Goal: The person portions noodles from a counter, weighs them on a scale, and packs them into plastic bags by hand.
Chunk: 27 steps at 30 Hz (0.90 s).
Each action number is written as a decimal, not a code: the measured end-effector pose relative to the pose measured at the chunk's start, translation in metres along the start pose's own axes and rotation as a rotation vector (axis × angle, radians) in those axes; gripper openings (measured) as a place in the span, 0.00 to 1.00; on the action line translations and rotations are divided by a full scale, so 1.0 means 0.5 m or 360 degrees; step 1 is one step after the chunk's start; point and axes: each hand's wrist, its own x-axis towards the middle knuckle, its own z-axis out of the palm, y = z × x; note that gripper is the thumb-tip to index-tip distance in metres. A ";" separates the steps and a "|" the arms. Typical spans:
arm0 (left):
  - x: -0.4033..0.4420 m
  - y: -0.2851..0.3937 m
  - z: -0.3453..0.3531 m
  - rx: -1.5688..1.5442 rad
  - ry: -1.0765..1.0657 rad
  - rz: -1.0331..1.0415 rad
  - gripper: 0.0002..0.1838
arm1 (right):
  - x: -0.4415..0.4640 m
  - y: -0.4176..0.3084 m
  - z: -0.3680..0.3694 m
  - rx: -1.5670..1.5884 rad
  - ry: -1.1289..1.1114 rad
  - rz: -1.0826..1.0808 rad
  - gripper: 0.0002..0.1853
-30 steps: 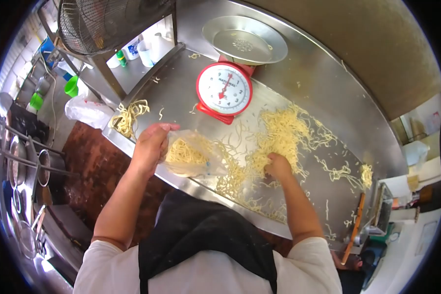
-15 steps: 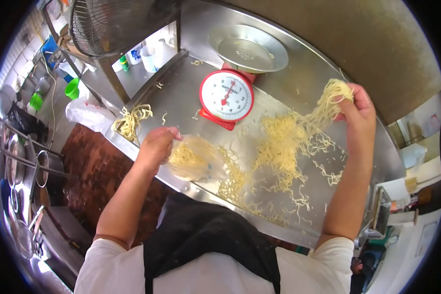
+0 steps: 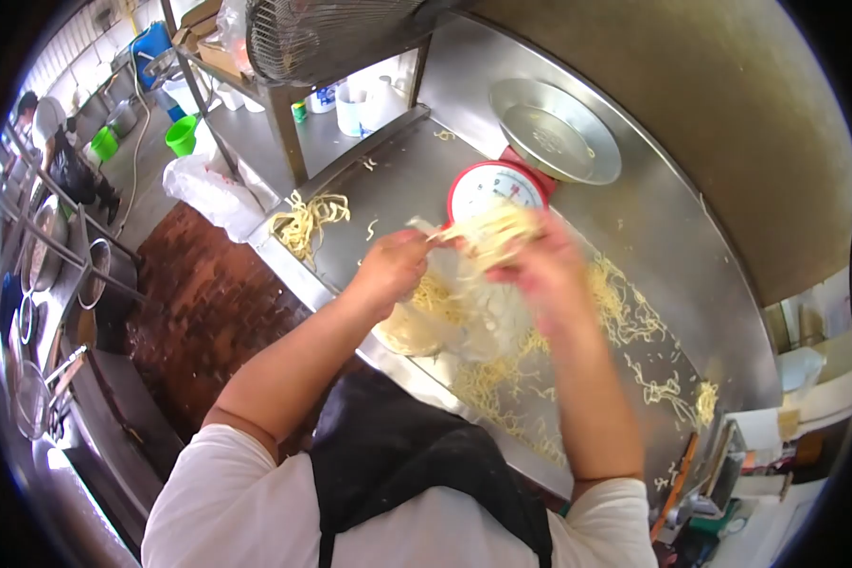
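Observation:
My left hand [image 3: 391, 272] grips the rim of a clear plastic bag [image 3: 412, 329] with yellow noodles inside. Blurred by motion, my right hand [image 3: 549, 265] holds a bunch of noodles [image 3: 494, 235] at the bag's mouth, in front of the lower part of a red scale [image 3: 498, 185]. Loose noodles [image 3: 625, 308] lie spread over the steel table [image 3: 653, 222] to the right of my right hand and below it. A thicker clump of noodles [image 3: 310, 223] rests at the table's left edge.
A round metal pan [image 3: 559, 133] sits on the scale. Back left are a shelf post [image 3: 284, 133], a fan [image 3: 331, 43] and a white plastic bag [image 3: 213, 189]. Another person [image 3: 62, 156] stands far left. An orange stick [image 3: 674, 488] lies at the right edge.
My right hand has lifted noodles from the pile, swung out right, and come back left to the bag. The bag stays in my left hand. The view has shifted left.

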 end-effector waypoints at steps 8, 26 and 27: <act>-0.003 0.015 -0.018 -0.0025 0.0054 0.0034 0.19 | 0.008 0.102 -0.008 -0.1264 -0.0188 -0.0046 0.21; -0.033 -0.019 0.001 0.0165 -0.0313 0.0027 0.19 | -0.080 0.186 -0.106 -0.1277 -0.0278 0.0249 0.10; -0.029 -0.042 0.018 0.0229 -0.0388 -0.0015 0.20 | -0.071 0.176 -0.086 -0.1186 -0.0225 0.0205 0.10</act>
